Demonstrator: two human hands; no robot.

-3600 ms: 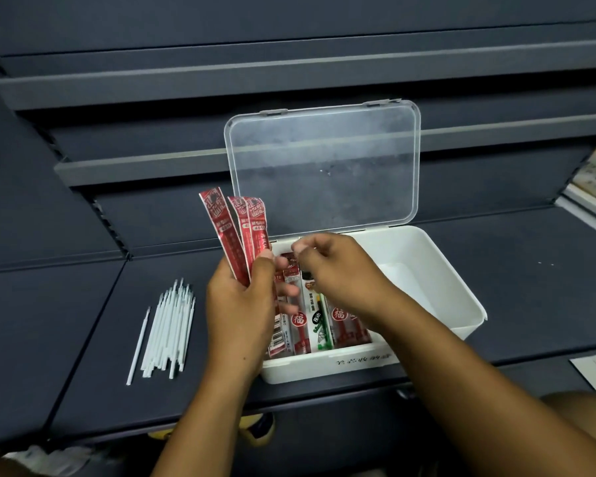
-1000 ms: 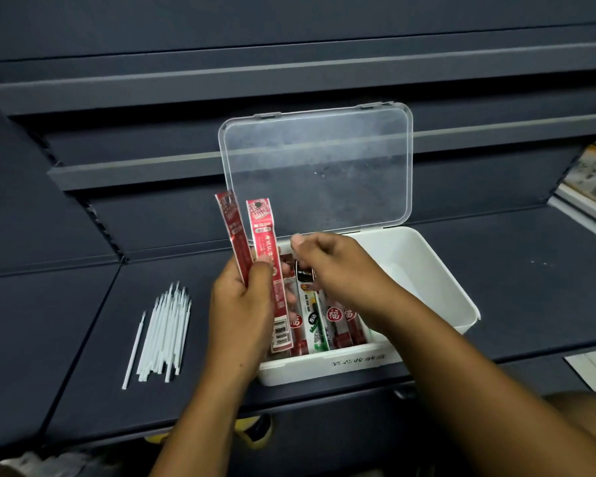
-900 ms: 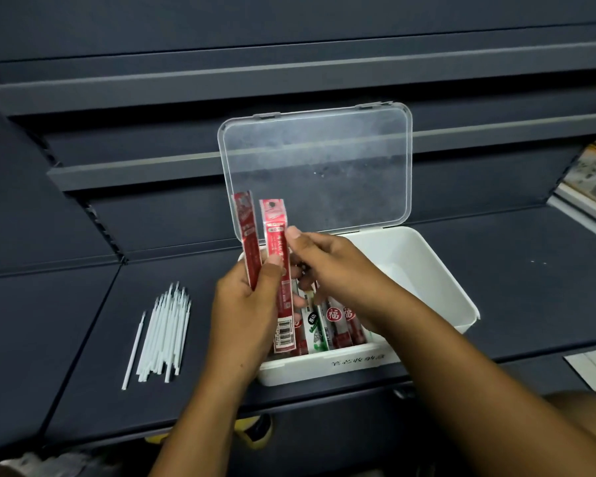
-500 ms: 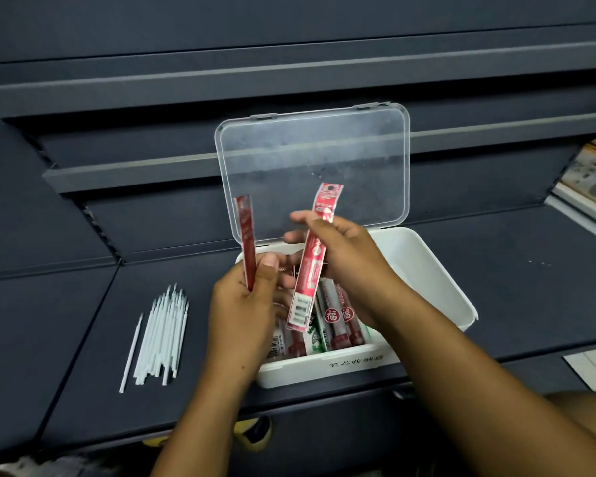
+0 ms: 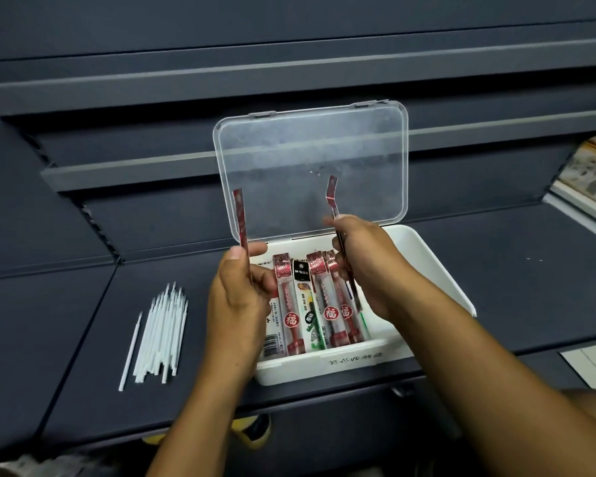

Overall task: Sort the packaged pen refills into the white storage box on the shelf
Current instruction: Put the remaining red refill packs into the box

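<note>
The white storage box (image 5: pixel 437 270) stands on the dark shelf with its clear lid (image 5: pixel 310 166) tipped up behind it. Several packaged refills (image 5: pixel 319 301), mostly red with one black-and-green, lie side by side in its left half. My left hand (image 5: pixel 236 304) pinches one red refill pack (image 5: pixel 240 218) upright at the box's left edge. My right hand (image 5: pixel 365 266) holds another red refill pack (image 5: pixel 334 204), edge-on and bent at the top, above the row in the box.
A bundle of bare white refill tubes (image 5: pixel 159 332) lies on the shelf (image 5: pixel 530 270) left of the box. Grey shelf rails run across behind. Printed paper goods (image 5: pixel 592 173) sit at the far right edge.
My right hand took one of the red packs from my left hand and carried it rightward over the box. My left hand now holds a single pack.
</note>
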